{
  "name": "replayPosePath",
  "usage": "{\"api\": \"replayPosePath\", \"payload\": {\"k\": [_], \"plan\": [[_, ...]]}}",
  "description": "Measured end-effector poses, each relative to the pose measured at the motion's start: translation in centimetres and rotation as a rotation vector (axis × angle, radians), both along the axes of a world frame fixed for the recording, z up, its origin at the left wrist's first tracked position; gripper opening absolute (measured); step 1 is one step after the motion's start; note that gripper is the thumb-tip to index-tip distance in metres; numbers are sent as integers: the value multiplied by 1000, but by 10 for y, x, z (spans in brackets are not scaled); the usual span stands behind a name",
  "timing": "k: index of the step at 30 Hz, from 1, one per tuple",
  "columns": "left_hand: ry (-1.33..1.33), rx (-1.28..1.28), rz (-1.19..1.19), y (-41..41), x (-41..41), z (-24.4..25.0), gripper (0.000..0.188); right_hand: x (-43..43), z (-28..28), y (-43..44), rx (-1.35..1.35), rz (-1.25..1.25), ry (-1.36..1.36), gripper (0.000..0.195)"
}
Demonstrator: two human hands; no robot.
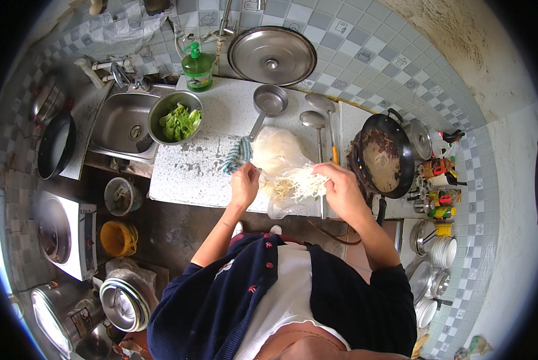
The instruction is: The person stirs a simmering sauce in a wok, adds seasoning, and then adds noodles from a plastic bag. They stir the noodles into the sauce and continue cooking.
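My right hand (338, 182) grips a bunch of pale, thin noodles (308, 181) that hangs over the counter's front edge. In my left hand (245, 180) the fingers pinch the rim of a clear plastic bag (291, 209), in which more noodles lie. Just behind both hands rests a larger, full plastic bag (275, 146) with whitish contents, hard to make out. A blue striped cloth (237, 155) lies beside my left hand. Right of my right hand, a black wok (386, 155) stands on the stove with brownish liquid and a few noodle strands in it.
A metal ladle (314, 120), a spatula with an orange handle (321, 103) and a metal dipper (270, 100) lie on the counter (183, 173). At left are a bowl of green leaves (180, 122), a green pump bottle (197, 69) and a sink (120, 119). Bottles (442, 198) line the right wall.
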State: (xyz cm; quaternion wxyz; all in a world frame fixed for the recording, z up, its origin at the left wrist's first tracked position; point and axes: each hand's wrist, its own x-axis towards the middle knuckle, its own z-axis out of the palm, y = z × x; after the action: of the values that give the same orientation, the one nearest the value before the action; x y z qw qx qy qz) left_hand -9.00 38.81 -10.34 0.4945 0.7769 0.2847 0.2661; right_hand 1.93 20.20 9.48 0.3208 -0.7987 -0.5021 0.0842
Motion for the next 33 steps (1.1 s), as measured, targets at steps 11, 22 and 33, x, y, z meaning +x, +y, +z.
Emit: {"api": "replayPosePath", "payload": {"k": [11,22,33], "plan": [[-34,10,-13,-13,9,-6,10,33,48,-4,77,-61,374,27],[-264,-225,-112,-36,4,11,38,71,125,-2,434,81,747,36],[-349,-195,-159,-52,8,5,42,152,253,-95,819,-252,356,33]]}}
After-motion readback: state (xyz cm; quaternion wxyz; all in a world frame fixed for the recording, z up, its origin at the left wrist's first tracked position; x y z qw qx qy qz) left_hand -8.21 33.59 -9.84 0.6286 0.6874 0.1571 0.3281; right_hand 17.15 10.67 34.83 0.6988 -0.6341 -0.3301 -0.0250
